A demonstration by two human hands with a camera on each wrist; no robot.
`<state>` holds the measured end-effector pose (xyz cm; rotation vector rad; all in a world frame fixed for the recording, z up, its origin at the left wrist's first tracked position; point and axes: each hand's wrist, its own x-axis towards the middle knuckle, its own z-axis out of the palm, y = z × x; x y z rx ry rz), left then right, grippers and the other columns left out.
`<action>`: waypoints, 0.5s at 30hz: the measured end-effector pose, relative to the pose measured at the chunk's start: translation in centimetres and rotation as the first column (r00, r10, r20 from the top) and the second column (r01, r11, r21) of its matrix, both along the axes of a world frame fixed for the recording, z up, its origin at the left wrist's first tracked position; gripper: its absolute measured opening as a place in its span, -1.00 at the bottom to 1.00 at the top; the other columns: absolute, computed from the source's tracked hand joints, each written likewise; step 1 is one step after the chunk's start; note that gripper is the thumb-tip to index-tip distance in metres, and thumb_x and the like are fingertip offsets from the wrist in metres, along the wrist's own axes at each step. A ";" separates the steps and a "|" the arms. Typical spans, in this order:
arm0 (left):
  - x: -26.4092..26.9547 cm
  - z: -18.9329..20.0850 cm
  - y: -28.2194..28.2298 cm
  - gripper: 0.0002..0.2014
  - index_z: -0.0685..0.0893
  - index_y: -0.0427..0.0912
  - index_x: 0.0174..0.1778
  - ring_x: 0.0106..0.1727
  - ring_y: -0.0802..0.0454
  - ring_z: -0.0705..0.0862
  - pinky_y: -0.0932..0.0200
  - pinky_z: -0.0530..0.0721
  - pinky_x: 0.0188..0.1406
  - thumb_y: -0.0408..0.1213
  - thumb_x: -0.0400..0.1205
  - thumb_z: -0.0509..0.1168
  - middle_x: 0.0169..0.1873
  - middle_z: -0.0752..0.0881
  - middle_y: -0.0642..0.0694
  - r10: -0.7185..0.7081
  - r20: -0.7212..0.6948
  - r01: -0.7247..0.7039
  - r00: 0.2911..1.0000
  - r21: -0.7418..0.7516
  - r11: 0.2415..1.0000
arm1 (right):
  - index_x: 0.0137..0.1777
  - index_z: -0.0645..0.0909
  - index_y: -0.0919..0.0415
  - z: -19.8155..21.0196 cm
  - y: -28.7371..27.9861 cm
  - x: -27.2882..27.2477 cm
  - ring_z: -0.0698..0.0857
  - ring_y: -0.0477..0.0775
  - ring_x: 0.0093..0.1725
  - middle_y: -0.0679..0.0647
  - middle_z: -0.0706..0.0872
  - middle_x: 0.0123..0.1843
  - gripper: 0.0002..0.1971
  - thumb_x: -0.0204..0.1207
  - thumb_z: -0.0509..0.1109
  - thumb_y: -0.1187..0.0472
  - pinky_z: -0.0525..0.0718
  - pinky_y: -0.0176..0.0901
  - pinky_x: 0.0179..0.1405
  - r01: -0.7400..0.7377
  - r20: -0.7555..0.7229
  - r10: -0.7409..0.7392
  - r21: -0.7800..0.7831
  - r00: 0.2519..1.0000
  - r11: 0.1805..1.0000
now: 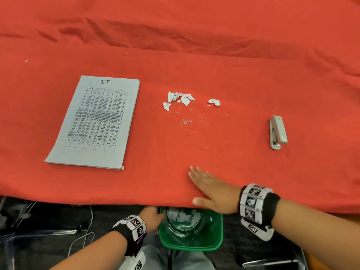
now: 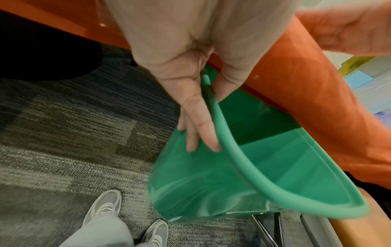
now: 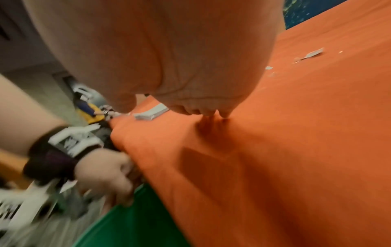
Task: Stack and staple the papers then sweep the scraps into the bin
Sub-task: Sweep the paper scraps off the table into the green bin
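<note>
A stack of printed papers [image 1: 95,123] lies on the red cloth at the left. Torn paper scraps [image 1: 180,99] and loose staples [image 1: 192,125] are scattered mid-table. The grey stapler [image 1: 278,132] lies at the right. Below the table's near edge my left hand [image 1: 151,219] grips the rim of a green bin [image 1: 191,244], thumb inside and fingers outside, as the left wrist view shows at the bin rim [image 2: 243,168]. Paper scraps lie in the bin's bottom. My right hand [image 1: 210,187] rests flat on the cloth near the edge, fingers straight, above the bin.
The red cloth [image 1: 214,55] is wrinkled toward the far side. Under the table are carpet [image 2: 63,133], cables and metal chair legs. My shoes [image 2: 105,208] stand beneath the bin.
</note>
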<state>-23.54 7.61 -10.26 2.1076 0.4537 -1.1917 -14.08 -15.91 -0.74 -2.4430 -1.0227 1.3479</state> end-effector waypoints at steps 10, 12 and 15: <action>0.4 2.5 -1.2 -0.83 0.42 -0.04 -0.23 -0.18 0.10 0.47 0.28 0.35 -0.20 -0.23 0.69 0.20 -0.37 0.44 0.04 -0.051 0.103 0.049 0.993 0.018 0.999 | 0.69 -0.16 0.22 -1.8 -2.3 22.7 -0.21 0.22 0.70 0.14 -0.18 0.73 -0.27 0.69 0.13 -0.02 -0.13 0.05 0.67 0.631 0.322 -0.626 0.103 0.710 0.769; 0.4 2.3 -1.2 -0.90 0.42 -0.03 -0.12 -0.10 0.09 0.47 0.29 0.37 -0.18 -0.23 0.68 0.21 -0.30 0.47 -0.01 -0.026 0.096 0.027 0.995 -0.008 1.000 | 0.69 -0.14 0.24 -3.2 -0.6 23.1 -0.18 0.26 0.70 0.17 -0.17 0.73 -0.28 0.69 0.14 -0.01 -0.10 0.05 0.66 0.619 0.310 -0.610 0.079 0.729 0.781; 0.4 1.7 -0.9 -0.90 0.42 -0.02 -0.14 -0.07 0.07 0.50 0.36 0.34 -0.18 -0.21 0.66 0.22 -0.29 0.50 -0.04 -0.012 0.076 0.012 0.997 -0.001 1.000 | 0.68 -0.09 0.29 -4.2 1.7 20.1 -0.17 0.29 0.70 0.25 -0.17 0.72 -0.27 0.68 0.16 -0.01 -0.09 0.07 0.67 0.485 0.321 -0.476 0.057 0.818 0.872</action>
